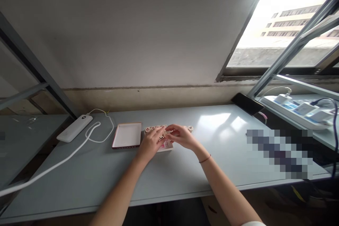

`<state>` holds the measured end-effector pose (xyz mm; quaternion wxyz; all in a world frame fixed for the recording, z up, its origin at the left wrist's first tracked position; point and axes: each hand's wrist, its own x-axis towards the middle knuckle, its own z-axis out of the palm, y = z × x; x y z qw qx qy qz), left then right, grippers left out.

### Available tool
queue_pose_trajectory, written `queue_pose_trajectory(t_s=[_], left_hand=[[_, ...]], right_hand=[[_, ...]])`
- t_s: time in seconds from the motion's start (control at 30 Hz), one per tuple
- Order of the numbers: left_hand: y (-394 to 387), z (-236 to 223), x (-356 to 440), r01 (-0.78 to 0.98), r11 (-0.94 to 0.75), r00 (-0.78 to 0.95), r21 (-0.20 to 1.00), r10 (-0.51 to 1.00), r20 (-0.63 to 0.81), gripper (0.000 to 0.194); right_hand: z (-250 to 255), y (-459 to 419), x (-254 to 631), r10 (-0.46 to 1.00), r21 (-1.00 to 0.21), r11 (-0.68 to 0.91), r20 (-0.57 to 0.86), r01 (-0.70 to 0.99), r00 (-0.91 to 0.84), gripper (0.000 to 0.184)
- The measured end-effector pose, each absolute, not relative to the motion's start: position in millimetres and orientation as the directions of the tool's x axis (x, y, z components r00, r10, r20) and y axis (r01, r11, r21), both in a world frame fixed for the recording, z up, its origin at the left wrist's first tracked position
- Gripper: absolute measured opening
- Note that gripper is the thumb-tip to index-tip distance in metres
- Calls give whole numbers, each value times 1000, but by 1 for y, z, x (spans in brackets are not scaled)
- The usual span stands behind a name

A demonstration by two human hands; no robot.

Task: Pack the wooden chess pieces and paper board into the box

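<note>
A small open box (166, 148) stands on the desk with round, pale Chinese chess pieces (156, 128) set in it, characters marked on their tops. My left hand (149, 143) lies over the box's left part, its fingers stretched out across the pieces. From the right, my right hand (184, 137) reaches over the box, thumb and fingers closed around what looks like one chess piece, mostly covered by the fingertips. A loose chess piece (190, 128) shows just behind the right hand. To the left lies the box lid (127, 136), white inside with a dark red edge.
A white power bank (75, 128) with a white cable (71, 154) lies at the left. At the far right are a black phone (247, 103) and a power strip (296, 111) with several plugs. Metal frame posts flank the grey desk (185, 180); a wall stands behind.
</note>
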<state>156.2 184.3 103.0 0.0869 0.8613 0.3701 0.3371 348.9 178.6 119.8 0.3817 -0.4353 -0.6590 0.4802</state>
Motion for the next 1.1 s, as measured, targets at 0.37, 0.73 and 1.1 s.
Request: queue_pose_trajectory(t_s=[0.37,0.73,1.1], left_hand=[[179,109,160,580,-706,485,406,700,525,34],[176,104,169,674,-644,504,361,759,413,7],[179,111,155,689,-621,480,375,778,406,17]], right_hand=[[107,181,351,977,-996,86,85,-3,-196,41],[108,179,367,996,-995,82,79,49,-45,39],[110,172,359,900,-774,426,306,468,-311,21]])
